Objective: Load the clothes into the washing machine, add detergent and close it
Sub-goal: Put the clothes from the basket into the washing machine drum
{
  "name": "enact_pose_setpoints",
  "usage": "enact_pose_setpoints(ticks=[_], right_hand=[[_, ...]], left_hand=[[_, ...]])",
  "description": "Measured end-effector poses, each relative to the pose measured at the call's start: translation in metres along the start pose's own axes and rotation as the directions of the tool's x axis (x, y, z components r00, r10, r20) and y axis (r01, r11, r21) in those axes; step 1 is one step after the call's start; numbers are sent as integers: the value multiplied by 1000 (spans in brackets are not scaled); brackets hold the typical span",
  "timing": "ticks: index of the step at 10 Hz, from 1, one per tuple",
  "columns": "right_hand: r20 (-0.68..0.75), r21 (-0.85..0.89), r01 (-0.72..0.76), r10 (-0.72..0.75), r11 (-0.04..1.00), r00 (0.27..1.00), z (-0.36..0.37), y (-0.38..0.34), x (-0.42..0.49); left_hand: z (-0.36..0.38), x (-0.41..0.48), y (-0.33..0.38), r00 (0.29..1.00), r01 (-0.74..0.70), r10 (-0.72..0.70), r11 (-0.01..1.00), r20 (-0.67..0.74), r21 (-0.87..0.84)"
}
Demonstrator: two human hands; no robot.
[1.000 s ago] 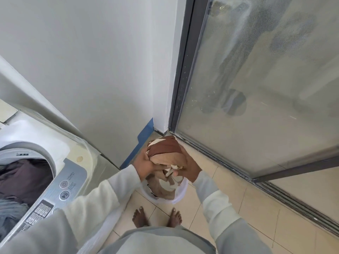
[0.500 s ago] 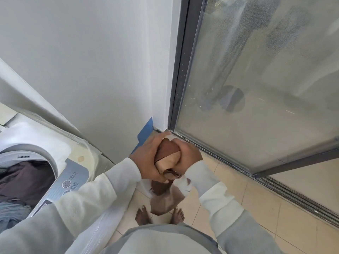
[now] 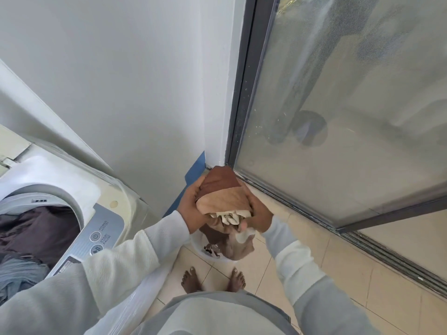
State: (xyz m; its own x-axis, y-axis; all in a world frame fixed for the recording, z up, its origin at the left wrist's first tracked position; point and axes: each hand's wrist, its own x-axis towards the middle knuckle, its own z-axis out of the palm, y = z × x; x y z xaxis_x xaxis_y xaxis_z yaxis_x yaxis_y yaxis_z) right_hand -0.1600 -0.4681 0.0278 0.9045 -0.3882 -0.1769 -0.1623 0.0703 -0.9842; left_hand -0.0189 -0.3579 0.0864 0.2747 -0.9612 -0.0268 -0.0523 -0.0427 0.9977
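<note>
Brown and tan cloth, bunched into a bundle (image 3: 221, 194), is held at the centre of the frame between both hands. The left hand (image 3: 191, 206) is pressed against the bundle's left side with its fingers curled round the fabric, and the right hand (image 3: 260, 213) is closed on the right side; neither hand is spread wide. A loose tail of the same garment, with cream patches, is seen hanging from the bundle down into a white basket (image 3: 205, 252) on the tiled floor (image 3: 338, 274), just below the hands. More patterned fabric is glimpsed inside the basket. Two bare feet (image 3: 212, 281) are planted on the tiles just below the basket.

At the left edge of the frame the washing machine (image 3: 106, 213) is shown with its top opening uncovered. Dark maroon clothes (image 3: 41, 233) and a grey-blue piece (image 3: 17, 274) are already lying in the drum. A silver control panel (image 3: 99, 235) with round buttons is set along the opening's right side, partly covered by the left sleeve (image 3: 116, 269). The bundle is held well apart from the drum, to its right.

A frosted glass door (image 3: 350, 105) in a dark frame fills the right half of the frame, and a strip of blue tape (image 3: 193, 172) is stuck at the foot of the white wall (image 3: 121, 68).
</note>
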Motion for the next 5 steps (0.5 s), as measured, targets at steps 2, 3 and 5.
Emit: enact_pose_setpoints(ticks=[2, 3, 5], right_hand=[[-215, -106, -238, 211, 965, 953, 7, -17, 10], [-267, -465, -201, 80, 862, 960, -3, -26, 12], [-241, -766, -250, 96, 592, 966, 10, -63, 20]], left_hand=[[2, 7, -9, 988, 151, -152, 988, 31, 21], [-21, -2, 5, 992, 35, -72, 943, 100, 330], [-21, 6, 9, 997, -76, 64, 637, 45, 767]])
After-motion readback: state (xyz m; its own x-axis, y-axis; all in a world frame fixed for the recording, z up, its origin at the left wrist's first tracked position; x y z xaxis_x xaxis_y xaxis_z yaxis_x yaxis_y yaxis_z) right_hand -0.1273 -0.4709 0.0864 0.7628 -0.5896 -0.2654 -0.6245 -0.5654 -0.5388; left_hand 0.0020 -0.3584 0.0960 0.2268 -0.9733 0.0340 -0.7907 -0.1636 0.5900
